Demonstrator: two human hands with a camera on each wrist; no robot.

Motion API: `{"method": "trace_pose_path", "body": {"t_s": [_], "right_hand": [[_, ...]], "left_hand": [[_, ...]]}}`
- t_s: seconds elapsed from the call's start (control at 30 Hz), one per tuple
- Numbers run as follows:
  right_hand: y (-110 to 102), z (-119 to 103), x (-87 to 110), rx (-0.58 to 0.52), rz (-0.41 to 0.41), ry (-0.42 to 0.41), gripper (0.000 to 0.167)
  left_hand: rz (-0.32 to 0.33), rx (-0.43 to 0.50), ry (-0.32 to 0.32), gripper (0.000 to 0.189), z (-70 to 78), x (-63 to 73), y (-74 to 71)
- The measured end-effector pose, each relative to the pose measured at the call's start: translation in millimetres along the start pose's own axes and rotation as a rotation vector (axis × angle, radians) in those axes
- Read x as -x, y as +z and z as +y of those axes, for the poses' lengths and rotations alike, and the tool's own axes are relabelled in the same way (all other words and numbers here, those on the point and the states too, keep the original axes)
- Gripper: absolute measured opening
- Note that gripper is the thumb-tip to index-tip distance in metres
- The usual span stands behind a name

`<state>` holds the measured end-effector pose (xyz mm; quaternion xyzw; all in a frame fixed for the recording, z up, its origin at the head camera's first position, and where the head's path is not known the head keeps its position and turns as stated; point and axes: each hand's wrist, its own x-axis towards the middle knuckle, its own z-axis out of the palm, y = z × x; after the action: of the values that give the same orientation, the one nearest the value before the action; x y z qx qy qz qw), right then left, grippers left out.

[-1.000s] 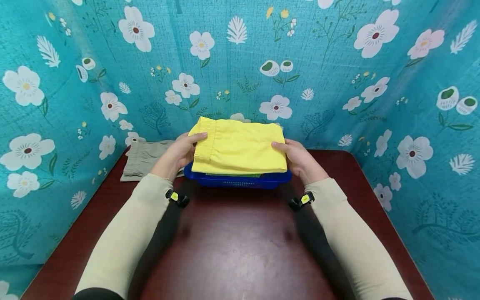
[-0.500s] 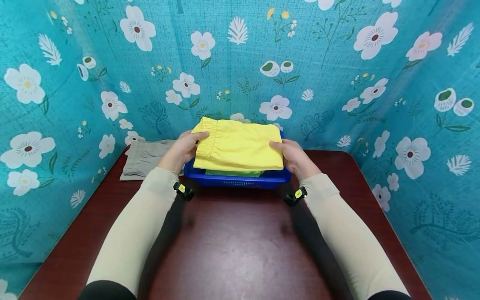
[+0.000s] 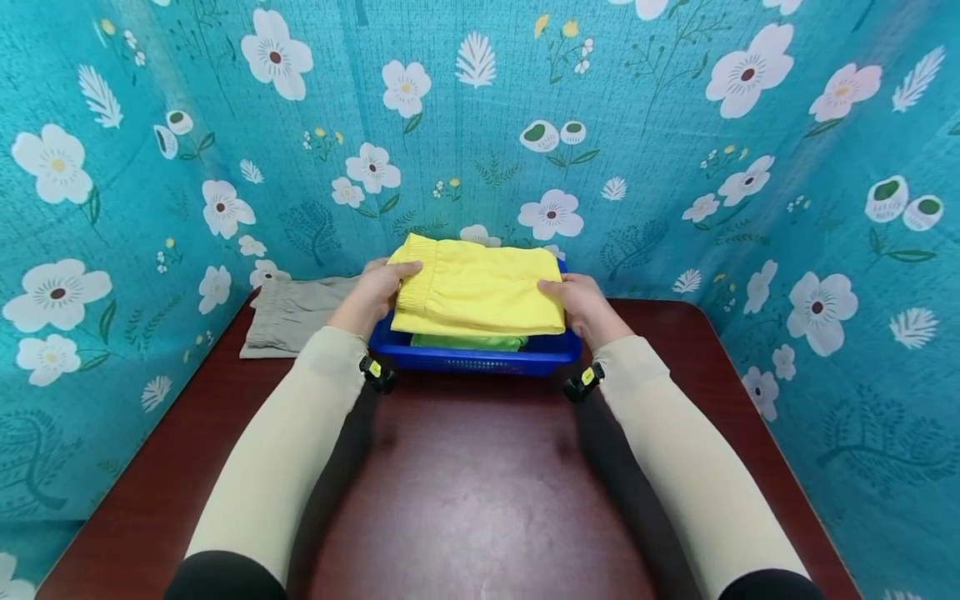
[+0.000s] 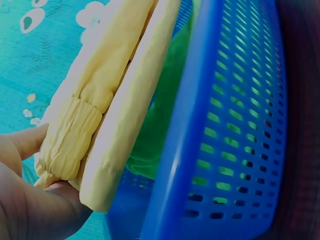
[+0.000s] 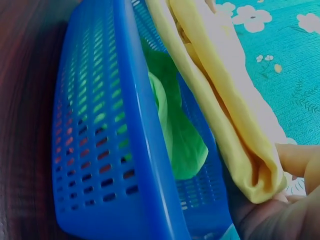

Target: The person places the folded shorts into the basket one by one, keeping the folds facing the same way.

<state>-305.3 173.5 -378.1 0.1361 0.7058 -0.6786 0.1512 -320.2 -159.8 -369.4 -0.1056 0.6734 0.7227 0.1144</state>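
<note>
A folded pair of yellow shorts (image 3: pixel 483 287) with an elastic waistband is held above a blue plastic basket (image 3: pixel 480 363). My left hand (image 3: pixel 377 292) grips the waistband end, thumb on top and fingers beneath. At the opposite end my right hand (image 3: pixel 581 304) pinches the folded edge the same way. In both wrist views the shorts stand in thick folded layers over the basket's rim. Green cloth (image 5: pixel 177 125) lies inside the basket, partly hidden by the shorts.
Folded grey-beige shorts (image 3: pixel 292 317) lie on the dark red-brown table (image 3: pixel 480 483), left of the basket and partly behind my left arm. A teal floral curtain (image 3: pixel 480 108) encloses the table at the back and sides.
The yellow shorts have moved slightly back and up in the head view, still in both hands. More of the basket's front and the green cloth now shows beneath them.
</note>
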Motion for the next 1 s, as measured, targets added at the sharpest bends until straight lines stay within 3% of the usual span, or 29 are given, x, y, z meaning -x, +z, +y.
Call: {"method": "trace_pose_path", "body": {"t_s": [0.17,0.4,0.5,0.7,1.0], "right_hand": [[0.5,-1.2,-0.9,0.105,0.013,0.031,0.048],[3.4,-0.9,-2.4,0.145,0.012,0.053,0.049],[4.1,-1.2,-2.2,0.148,0.014,0.063,0.050],[5.2,-0.7,-1.2,0.164,0.018,0.072,0.051],[7.3,4.8,-5.0,0.138,0.000,0.061,0.046]], "left_hand": [[0.043,-0.054,-0.024,0.059,-4.0,-5.6,3.2],[0.094,-0.114,-0.039,0.090,-7.5,-6.2,5.5],[0.104,-0.157,-0.029,0.085,-8.2,-5.0,7.5],[0.088,-0.158,-0.014,0.059,-11.5,-5.3,9.3],[0.098,-0.138,-0.021,0.062,-14.3,-8.1,9.6]]}}
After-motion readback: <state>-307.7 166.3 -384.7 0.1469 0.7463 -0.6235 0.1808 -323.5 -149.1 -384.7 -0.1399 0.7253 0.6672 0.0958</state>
